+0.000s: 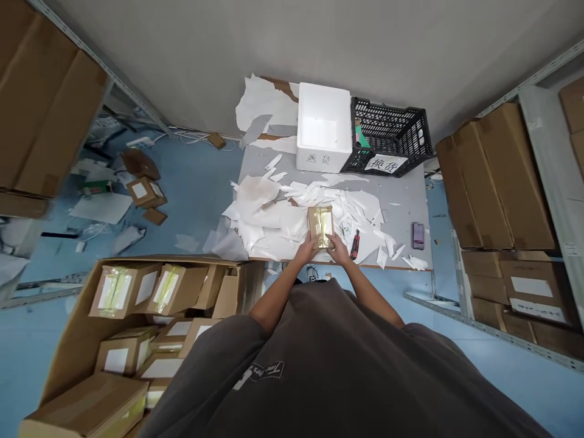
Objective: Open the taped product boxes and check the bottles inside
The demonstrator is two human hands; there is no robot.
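Note:
Both my left hand (306,249) and my right hand (338,248) grip the lower end of a small tan package in glossy yellowish film (320,226). It is held low over a grey table (401,207), above a spread of torn white wrapping scraps (310,210). Just beside my right hand lies a red and black utility knife (354,244), not touching it. Further right on the table sits a phone in a purple case (417,235).
A white foam box (323,126) and a black plastic crate (387,137) stand at the table's far edge. To my left, an open carton (73,340) holds several packed boxes. Stacked cardboard cartons (495,176) fill the right-hand shelves, and scraps litter the blue floor (196,188).

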